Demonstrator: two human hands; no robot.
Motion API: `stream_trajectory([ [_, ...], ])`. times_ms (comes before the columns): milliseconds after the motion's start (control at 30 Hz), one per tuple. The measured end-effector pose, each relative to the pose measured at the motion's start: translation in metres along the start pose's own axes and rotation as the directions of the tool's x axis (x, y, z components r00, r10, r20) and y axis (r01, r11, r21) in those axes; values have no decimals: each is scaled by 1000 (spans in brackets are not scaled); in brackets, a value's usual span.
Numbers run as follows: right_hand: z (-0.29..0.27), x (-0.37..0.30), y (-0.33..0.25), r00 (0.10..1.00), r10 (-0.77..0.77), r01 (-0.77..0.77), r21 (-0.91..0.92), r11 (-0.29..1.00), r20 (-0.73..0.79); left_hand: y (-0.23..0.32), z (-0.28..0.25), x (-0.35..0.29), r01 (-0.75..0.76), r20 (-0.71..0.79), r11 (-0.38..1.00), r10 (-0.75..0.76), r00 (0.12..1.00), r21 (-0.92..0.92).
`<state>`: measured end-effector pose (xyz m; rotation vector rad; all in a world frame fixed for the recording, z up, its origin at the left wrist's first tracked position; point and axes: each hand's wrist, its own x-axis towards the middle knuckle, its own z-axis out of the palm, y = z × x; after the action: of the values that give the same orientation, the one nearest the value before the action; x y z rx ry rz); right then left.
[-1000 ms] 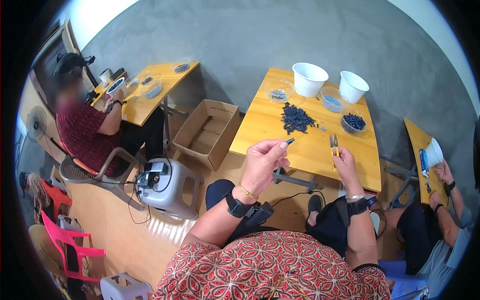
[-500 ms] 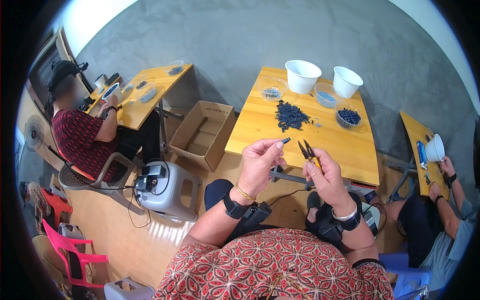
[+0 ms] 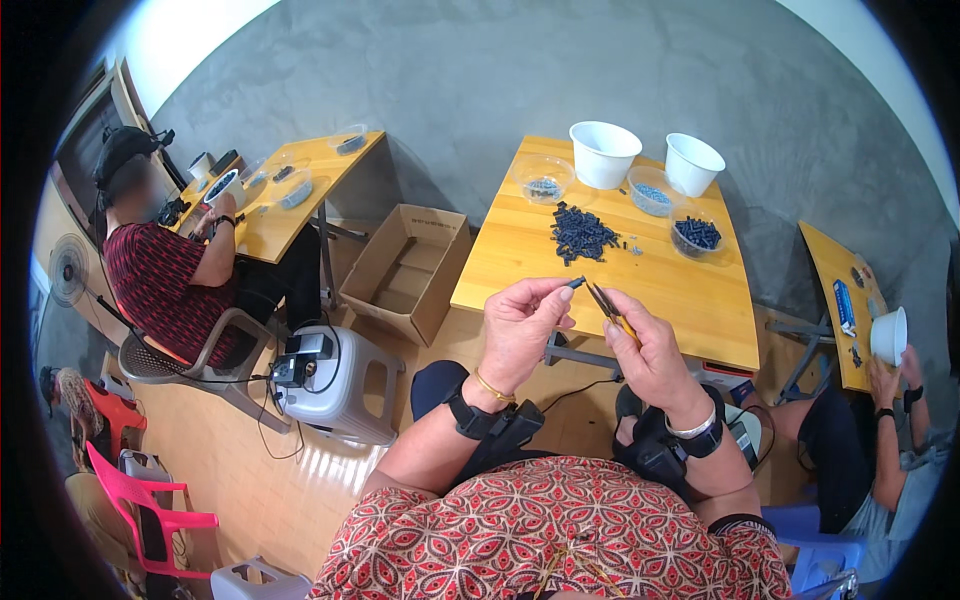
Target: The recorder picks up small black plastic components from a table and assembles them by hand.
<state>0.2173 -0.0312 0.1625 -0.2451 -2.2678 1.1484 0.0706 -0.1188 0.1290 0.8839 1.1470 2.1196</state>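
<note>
Between the thumb and fingertips of my left hand (image 3: 527, 328) is a small dark blue cylindrical piece (image 3: 575, 283). My right hand (image 3: 650, 350) is closed around a pair of thread snips (image 3: 612, 308) with dark blades and yellow-orange handles. The blade tips point up and left, right beside the piece; whether they touch it I cannot tell. Both hands are raised over the near edge of the wooden table (image 3: 490, 285). Beyond them a heap of similar dark blue pieces (image 3: 583, 233) lies on the tabletop.
Clear tubs hold dark pieces (image 3: 697, 234), light blue bits (image 3: 652, 198) and mixed bits (image 3: 544, 188). Two white buckets (image 3: 605, 155) stand at the back. An open cardboard box (image 3: 405, 270) is on the floor, left. Co-workers sit at tables left (image 3: 165, 265) and right (image 3: 895, 460).
My right hand has brought the snips left, close to the piece, and their blades have drawn together. My left hand stays nearly still. The right co-worker's white bucket has moved lower.
</note>
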Motion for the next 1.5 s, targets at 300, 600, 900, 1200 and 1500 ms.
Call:
stream_trajectory([
  [300,1,1,5,1000,3,-3,-34,999,6,-2,0,-1,-61,36,996,58,998,68],
  [600,-1,0,2,998,48,-47,-37,998,42,0,-1,-2,-273,100,880,254,962,389],
  [900,2,4,-2,997,39,-39,-2,999,60,2,-1,3,-401,215,735,339,916,547],
  [1200,8,1,-9,989,-137,131,-105,986,-59,16,10,5,-648,387,284,611,690,707],
  [1500,6,-2,-16,985,-166,159,-124,979,-46,15,12,2,-680,429,195,646,631,707],
])
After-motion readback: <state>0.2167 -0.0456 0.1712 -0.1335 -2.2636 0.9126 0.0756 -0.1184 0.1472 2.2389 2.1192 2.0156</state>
